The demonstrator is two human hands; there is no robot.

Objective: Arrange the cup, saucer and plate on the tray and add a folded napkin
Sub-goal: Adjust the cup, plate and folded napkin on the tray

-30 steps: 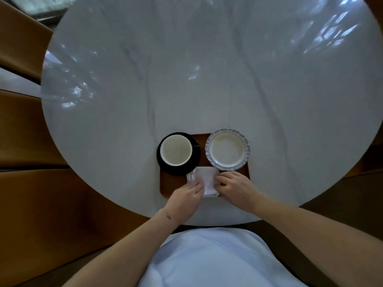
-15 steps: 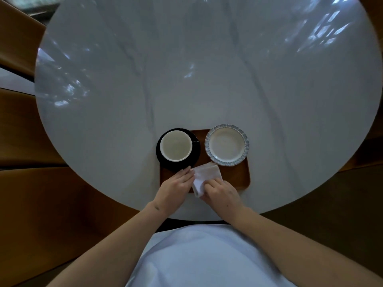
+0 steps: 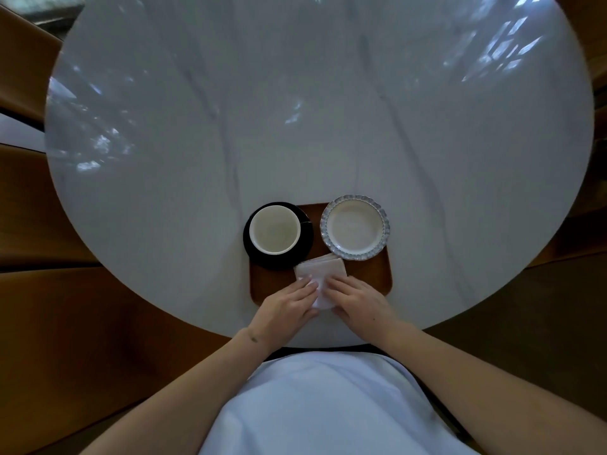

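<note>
A brown wooden tray (image 3: pixel 377 274) lies near the table's front edge. On its left stands a white cup (image 3: pixel 275 229) on a black saucer (image 3: pixel 303 246). At the tray's right rear sits a white plate with a blue scalloped rim (image 3: pixel 355 227). A folded white napkin (image 3: pixel 321 270) lies on the tray in front of them, slightly askew. My left hand (image 3: pixel 285 310) and my right hand (image 3: pixel 358 300) rest on the napkin's near end, fingertips pressing it from both sides. The napkin's near part is hidden under my fingers.
The round white marble table (image 3: pixel 312 110) stretches far beyond the tray. Brown wooden seating (image 3: pixel 49 307) surrounds it on the left and right. My white-clad lap (image 3: pixel 322 405) is below the table edge.
The napkin has turned from a tilted position to lie more squarely on the tray. Both hands have shifted with it and stay on its near end.
</note>
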